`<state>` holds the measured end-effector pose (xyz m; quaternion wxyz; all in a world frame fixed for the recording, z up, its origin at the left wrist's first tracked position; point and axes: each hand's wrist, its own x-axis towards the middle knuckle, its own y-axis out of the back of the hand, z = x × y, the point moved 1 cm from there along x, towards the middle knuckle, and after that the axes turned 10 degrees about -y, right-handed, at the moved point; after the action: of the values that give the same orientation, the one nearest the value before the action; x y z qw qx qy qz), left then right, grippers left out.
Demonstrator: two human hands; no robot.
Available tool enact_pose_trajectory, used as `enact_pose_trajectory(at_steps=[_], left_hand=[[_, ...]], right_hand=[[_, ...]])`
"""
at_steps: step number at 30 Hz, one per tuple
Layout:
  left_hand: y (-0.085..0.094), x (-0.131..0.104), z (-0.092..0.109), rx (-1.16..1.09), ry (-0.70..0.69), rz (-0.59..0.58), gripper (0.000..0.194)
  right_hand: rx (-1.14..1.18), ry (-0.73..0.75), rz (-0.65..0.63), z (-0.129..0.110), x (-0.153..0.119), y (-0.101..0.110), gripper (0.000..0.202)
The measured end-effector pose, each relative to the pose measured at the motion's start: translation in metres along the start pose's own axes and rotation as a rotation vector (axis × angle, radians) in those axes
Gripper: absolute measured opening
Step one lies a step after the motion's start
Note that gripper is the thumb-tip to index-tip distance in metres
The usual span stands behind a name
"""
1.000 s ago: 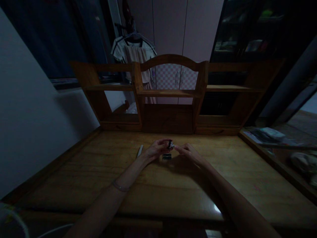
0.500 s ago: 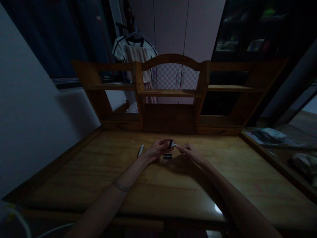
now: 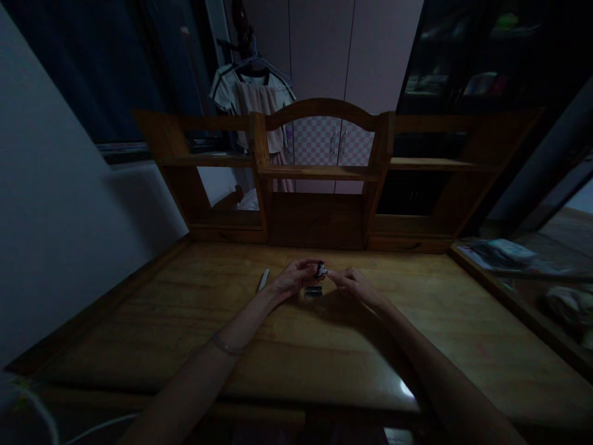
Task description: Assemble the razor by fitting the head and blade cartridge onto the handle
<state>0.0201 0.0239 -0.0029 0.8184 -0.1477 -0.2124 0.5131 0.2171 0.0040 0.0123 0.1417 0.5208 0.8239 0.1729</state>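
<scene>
My left hand [image 3: 294,278] is closed on a small black-and-silver object [image 3: 320,269], held just above the desk between thumb and fingers. It is too small and dark for me to tell its kind. From the right, my right hand [image 3: 351,281] has its fingertips pinched at the silver end of that same object. Below the hands, a small dark, shiny oblong piece [image 3: 314,290] lies on the wooden desk [image 3: 315,352]. A thin, pale flat stick [image 3: 264,279] rests left of my left hand, partly behind the wrist.
Along the back of the desk stands a wooden shelf unit [image 3: 319,174]. A white wall [image 3: 69,204] borders the left side. On the right, beyond the raised desk edge, lie papers and a pale packet [image 3: 508,249]. A white cable [image 3: 104,426] hangs at the lower left.
Both hands stay almost in place around the small object. Its silver part looks slightly turned between the fingers, and the whole view has shifted a little.
</scene>
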Motion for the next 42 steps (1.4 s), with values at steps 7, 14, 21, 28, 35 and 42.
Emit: enact_pose_trajectory(at_steps=[7,14,21,28,35,42], left_hand=[[-0.002,-0.001,0.002,0.027,0.004,0.028,0.039],[0.002,0.001,-0.001,0.041,0.017,-0.012,0.038],[0.002,0.001,-0.002,0.066,-0.005,-0.016,0.036],[0.002,0.003,-0.004,0.133,-0.001,0.012,0.041],[-0.001,0.005,-0.006,0.211,-0.045,0.056,0.044],[0.004,0.009,-0.009,0.299,-0.059,0.09,0.04]], right_hand=[[-0.038,-0.046,-0.06,0.003,0.002,0.005,0.054],[-0.079,-0.068,-0.126,0.004,0.003,0.01,0.055],[-0.045,-0.095,-0.16,-0.004,-0.003,0.009,0.055],[-0.091,-0.106,-0.155,0.004,0.001,0.01,0.056],[-0.108,-0.121,-0.053,0.011,0.006,0.008,0.059],[-0.167,-0.019,0.078,0.004,0.006,0.0,0.061]])
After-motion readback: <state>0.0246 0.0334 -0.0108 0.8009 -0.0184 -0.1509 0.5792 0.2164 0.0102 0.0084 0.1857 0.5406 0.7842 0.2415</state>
